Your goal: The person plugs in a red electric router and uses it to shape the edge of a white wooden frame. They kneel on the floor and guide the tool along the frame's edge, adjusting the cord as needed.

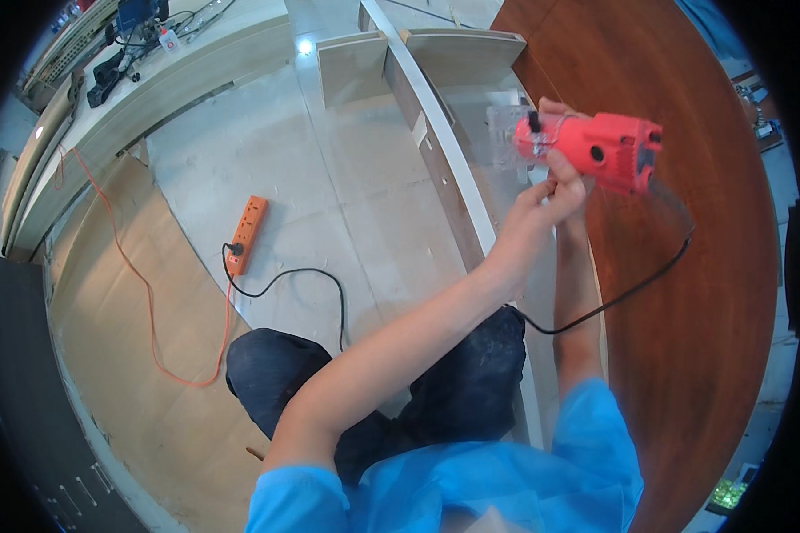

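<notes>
A red trim router (601,149) with a clear plastic base (508,138) is held up on its side, its base toward the left. Behind and beneath its body is my right hand (560,108), closed around it; most of that hand is hidden by the tool. My left hand (553,197) has its fingers curled against the near side of the router, close to the metal collar. What the left fingertips press on is partly hidden. From the router's back end a black cord (636,289) loops down past my right forearm.
A reddish-brown wood panel (684,311) stands along the right. White-edged boards (436,115) form a frame beside my knees. On the floor lies an orange power strip (247,233) with a black plug and an orange cord (151,311). A pale bench (196,67) holds cables and a small bottle.
</notes>
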A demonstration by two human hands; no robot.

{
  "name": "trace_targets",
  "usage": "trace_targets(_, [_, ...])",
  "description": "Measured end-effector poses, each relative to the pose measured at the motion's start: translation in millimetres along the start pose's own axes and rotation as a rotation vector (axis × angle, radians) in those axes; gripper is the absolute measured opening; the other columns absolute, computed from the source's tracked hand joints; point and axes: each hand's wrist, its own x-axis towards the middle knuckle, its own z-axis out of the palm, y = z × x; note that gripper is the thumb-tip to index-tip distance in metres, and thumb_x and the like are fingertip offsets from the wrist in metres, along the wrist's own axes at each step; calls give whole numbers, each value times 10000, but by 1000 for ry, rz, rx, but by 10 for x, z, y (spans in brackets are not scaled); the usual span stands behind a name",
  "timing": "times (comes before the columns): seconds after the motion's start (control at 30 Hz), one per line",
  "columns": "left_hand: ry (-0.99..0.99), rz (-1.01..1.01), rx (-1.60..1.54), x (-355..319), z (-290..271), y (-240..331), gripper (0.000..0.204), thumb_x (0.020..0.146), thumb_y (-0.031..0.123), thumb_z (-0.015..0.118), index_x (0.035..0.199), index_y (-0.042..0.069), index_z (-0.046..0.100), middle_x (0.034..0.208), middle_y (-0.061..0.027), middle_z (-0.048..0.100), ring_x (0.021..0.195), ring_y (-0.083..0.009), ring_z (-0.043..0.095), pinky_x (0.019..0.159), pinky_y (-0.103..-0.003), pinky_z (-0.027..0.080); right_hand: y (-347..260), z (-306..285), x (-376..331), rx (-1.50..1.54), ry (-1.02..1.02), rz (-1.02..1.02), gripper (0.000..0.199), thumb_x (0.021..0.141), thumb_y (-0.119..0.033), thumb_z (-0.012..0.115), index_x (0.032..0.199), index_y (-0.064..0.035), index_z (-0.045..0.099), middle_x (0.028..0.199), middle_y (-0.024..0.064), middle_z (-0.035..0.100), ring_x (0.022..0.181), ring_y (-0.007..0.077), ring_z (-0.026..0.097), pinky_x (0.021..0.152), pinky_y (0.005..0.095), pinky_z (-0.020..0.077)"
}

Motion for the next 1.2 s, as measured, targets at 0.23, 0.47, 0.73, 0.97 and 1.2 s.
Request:
trace_targets(0.23, [-263, -367, 851, -265, -328, -387, 663, 932, 572, 638, 1157, -45, 729, 1067, -217, 749, 1016, -326, 719, 885, -420, 535, 240, -219, 177, 160, 142, 8, 428, 818, -126, 714, 1207, 3, 591, 1118, 173, 697, 1008, 249, 684, 945, 405, 547])
trace_targets(0.47, [-61, -552, 1186, -211, -955, -791, 625, 928, 574, 640, 1124, -7, 759, 1025, -231, 751, 1010, -358, 721, 902, -430, 543, 740, -347, 259, 179, 200, 105, 355, 853, -142, 732, 1165, -10, 628, 1059, 97, 689, 968, 230, 685, 909, 399, 559])
trace_targets(0.73, [231, -424, 1094, -60, -1294, -1292, 577, 946, 522, 659, 1041, -41, 744, 936, -194, 754, 903, -308, 731, 827, -395, 553, 1249, -320, 249, 124, 159, 226, 407, 791, -130, 801, 1140, -54, 606, 917, 22, 653, 799, 144, 649, 740, 318, 550])
trace_targets(0.97, [279, -392, 1029, 34, -1303, -1335, 562, 948, 506, 678, 1034, -47, 723, 869, -165, 737, 823, -255, 709, 772, -362, 541, 1397, -305, 420, 228, 270, 374, 372, 781, -156, 812, 1093, -59, 634, 880, 38, 655, 742, 161, 651, 674, 338, 552])
trace_targets(1.2, [336, -425, 1209, 212, -1210, -1298, 543, 924, 511, 702, 962, -31, 702, 818, -177, 723, 811, -315, 716, 753, -415, 548, 1457, -409, 511, 519, 246, 560, 234, 841, -210, 758, 994, -94, 624, 825, 45, 637, 726, 219, 660, 684, 422, 593])
